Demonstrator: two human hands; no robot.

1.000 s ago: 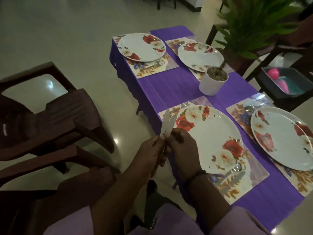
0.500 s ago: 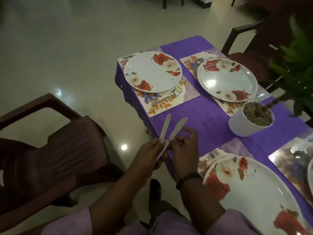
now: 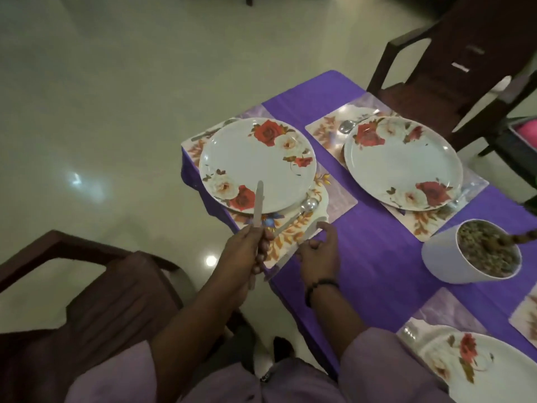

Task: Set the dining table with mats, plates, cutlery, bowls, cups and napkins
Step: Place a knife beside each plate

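Fingers of left hand (image 3: 247, 245) curled round white knife (image 3: 258, 202), blade upright over floral plate (image 3: 257, 165); right hand (image 3: 319, 251) fingers pinching second knife (image 3: 302, 235) on mat (image 3: 293, 237).

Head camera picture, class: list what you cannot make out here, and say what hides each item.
- Second knife: only a pale streak by the right hand; whether that hand pinches it is blurred.
- Knife handle: hidden inside the left hand.
- Near plate: cut off by the bottom-right edge.
- Plant in the white pot: cut off by the right edge.
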